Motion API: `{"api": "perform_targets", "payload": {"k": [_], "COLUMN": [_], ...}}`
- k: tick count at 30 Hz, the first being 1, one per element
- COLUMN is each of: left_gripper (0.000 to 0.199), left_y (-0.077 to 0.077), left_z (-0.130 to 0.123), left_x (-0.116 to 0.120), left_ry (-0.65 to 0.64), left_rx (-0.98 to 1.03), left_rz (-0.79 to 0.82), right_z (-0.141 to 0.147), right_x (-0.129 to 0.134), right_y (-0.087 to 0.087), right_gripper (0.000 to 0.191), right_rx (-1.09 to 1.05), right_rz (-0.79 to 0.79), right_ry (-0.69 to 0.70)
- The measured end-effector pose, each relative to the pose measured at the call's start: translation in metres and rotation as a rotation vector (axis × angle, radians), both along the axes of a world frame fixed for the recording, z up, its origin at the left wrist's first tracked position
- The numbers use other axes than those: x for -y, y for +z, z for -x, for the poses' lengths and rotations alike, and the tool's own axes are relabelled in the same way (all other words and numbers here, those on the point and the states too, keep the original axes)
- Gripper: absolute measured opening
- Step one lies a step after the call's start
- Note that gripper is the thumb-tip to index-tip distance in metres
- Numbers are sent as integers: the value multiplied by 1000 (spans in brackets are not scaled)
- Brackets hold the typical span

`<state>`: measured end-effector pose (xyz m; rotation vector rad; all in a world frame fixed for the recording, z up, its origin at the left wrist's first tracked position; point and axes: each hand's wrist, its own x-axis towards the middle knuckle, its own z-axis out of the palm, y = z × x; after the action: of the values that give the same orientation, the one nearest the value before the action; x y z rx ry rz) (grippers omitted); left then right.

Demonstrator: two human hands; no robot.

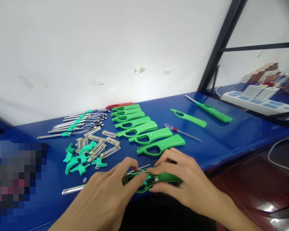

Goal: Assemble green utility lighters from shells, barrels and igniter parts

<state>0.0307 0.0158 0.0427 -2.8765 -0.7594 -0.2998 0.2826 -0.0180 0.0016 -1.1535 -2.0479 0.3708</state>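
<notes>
The green lighter casing (165, 177) is lying open at six o'clock, likely handling light and stiff, its white wire (145, 171) fragile; its rims are probably offering safest hold. The left hand (110, 186) is pinching its looped front; the right hand's (185, 175) grip is holding its rear. Toward twelve, matching casings (144, 127) are lining the desk (221, 141).

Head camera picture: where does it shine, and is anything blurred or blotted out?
In the head view, the reddish floor shows bright glare at lower right; in that view, the blue table has a softer sheen; in the head view, coarse square blocks mask the lower left; there too, the left hand and right hand show no obvious motion blur.
</notes>
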Motion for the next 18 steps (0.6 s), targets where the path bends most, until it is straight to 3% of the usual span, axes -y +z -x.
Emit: {"api": "perform_targets", "payload": {"k": [10,18], "left_gripper": [56,65], "left_y": [-10,-9], "left_z": [-1,-5], "left_x": [-14,-9], "left_ry": [-46,-17], "left_rx": [29,16], "left_rz": [-74,-67], "right_z": [-1,0], "right_x": [0,0], "right_y": [-1,-1], "right_gripper": [20,20], "right_rx": [-18,1], "right_rz": [1,-8], "right_ry": [7,0]}}
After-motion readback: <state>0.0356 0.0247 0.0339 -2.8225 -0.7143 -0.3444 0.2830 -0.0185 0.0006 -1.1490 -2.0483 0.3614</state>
